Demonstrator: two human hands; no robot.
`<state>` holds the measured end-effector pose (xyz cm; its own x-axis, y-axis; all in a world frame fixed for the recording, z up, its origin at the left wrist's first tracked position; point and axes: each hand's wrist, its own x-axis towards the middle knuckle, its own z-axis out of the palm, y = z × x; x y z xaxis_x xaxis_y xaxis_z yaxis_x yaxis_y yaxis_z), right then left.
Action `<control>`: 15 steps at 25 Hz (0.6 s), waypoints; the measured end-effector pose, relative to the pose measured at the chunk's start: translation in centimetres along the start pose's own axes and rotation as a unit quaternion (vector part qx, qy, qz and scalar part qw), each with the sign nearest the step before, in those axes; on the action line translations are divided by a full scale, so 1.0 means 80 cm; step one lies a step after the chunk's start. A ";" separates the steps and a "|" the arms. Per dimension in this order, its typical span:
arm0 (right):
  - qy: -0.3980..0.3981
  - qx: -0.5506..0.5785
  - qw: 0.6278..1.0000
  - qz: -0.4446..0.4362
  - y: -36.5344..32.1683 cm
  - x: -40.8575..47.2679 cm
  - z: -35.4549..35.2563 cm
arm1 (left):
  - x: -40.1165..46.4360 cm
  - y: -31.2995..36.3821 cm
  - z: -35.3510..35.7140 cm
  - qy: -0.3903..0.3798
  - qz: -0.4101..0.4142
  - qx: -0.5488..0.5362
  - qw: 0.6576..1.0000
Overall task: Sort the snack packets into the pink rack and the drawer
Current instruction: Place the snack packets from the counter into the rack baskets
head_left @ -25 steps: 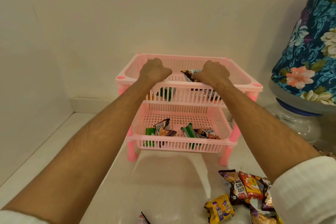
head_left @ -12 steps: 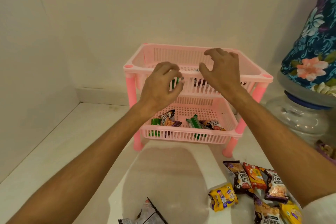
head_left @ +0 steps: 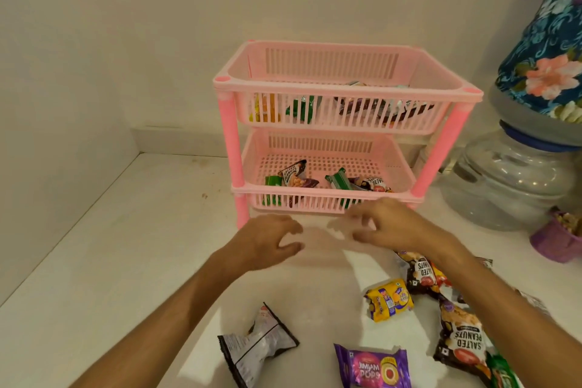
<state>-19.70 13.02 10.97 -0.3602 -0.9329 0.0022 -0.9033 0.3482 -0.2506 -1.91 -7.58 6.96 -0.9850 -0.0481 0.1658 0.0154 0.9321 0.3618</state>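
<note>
A two-tier pink rack (head_left: pixel 346 85) stands against the wall with several packets in each tier. My left hand (head_left: pixel 271 241) and my right hand (head_left: pixel 382 225) hover just in front of its lower tier, both empty with fingers spread. On the counter nearer me lie a grey-black packet (head_left: pixel 256 348), a purple Jim Jam Pops packet (head_left: pixel 373 367), a yellow packet (head_left: pixel 389 299) and two salted peanuts packets (head_left: pixel 422 271) (head_left: pixel 461 337). No drawer is in view.
A clear water jar (head_left: pixel 510 179) with a floral cloth cover (head_left: pixel 548 50) stands right of the rack. A small purple cup (head_left: pixel 556 244) sits by its base. White walls close the left and back of the white counter (head_left: pixel 126 261).
Both hands let go of the rack's top rim and drew back and down toward me, now low in front of the bottom tier. The view tilted down, showing more loose packets.
</note>
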 end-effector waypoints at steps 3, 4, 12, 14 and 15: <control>-0.149 -0.030 0.986 0.073 0.029 -0.031 0.057 | -0.024 -0.013 0.031 -0.138 -0.069 0.032 0.987; -0.179 -0.027 0.979 0.091 0.037 -0.042 0.072 | -0.031 -0.016 0.039 -0.183 -0.100 0.038 0.977; -0.201 -0.082 0.974 0.071 0.064 -0.087 0.139 | -0.076 -0.008 0.072 -0.407 -0.206 0.060 0.888; -0.180 -0.098 0.976 0.068 0.065 -0.085 0.145 | -0.080 -0.002 0.075 -0.402 -0.211 0.033 0.890; -0.171 -0.098 0.978 0.066 0.065 -0.083 0.147 | -0.081 -0.001 0.076 -0.394 -0.217 0.019 0.893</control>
<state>-19.27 19.96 -1.73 -0.4080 -0.8428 -0.3510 -0.8934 0.4477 -0.0363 3.39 -5.15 0.27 -0.7129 -0.1536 -0.6842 -0.3879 0.8992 0.2023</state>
